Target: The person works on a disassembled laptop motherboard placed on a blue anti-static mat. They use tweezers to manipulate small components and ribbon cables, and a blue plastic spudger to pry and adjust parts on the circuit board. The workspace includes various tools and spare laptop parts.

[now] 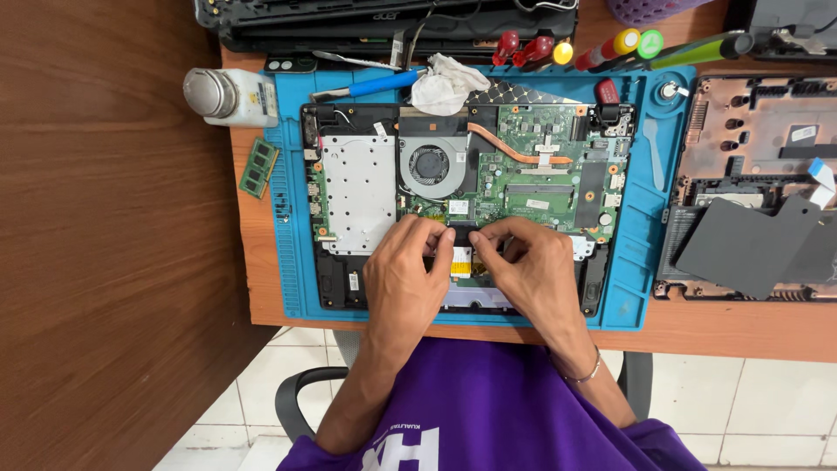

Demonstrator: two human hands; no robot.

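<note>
An opened laptop base point(462, 201) lies flat on a blue repair mat point(649, 227) on the wooden worktop point(750, 327), its bottom cover off and its insides facing up. A green mainboard point(540, 179) fills the middle and right of the shell, with a round black cooling fan point(431, 164) in a grey housing near the top centre and a copper heat pipe point(510, 148) curving away from it to the right. A flat silver perforated plate point(357, 192) covers the left part. The black plastic frame shows round the edges.

Both hands rest on the near edge of the mainboard, side by side and almost touching. The left hand point(405, 279) has its fingers bent, the tips pressed down on a small black part at the board's lower edge; its grip is together on that spot, though what sits under the fingertips is hidden. The right hand point(532, 270) mirrors it, fingers curled and pinched close at the same strip; a thin bracelet circles its wrist. Between the two hands a small yellow patch point(460, 257) shows.

Left of the mat lies a green memory module point(259, 167), and beyond it a white bottle with a metal cap point(228, 96). A crumpled white cloth point(446, 83) sits at the mat's far edge.
</note>
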